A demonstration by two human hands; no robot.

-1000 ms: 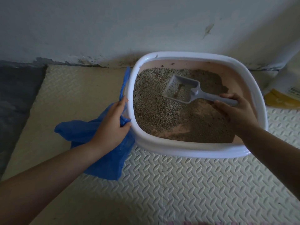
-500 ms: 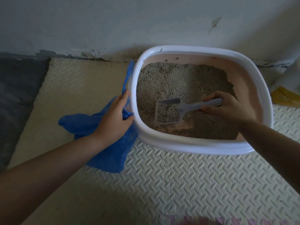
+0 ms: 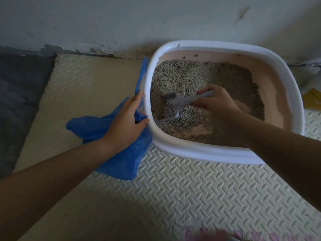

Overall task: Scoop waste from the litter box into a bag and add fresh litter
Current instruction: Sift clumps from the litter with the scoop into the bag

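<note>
Floor mat (image 3: 191,197); one litter box (image 3: 199,152); one scoop (image 3: 175,103); one bag (image 3: 119,164)

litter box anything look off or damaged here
The litter is piled unevenly toward the far left, leaving the pink floor bare near the front. The litter box rim looks chipped at its far left corner. Dark stains mark the wall base.
</note>
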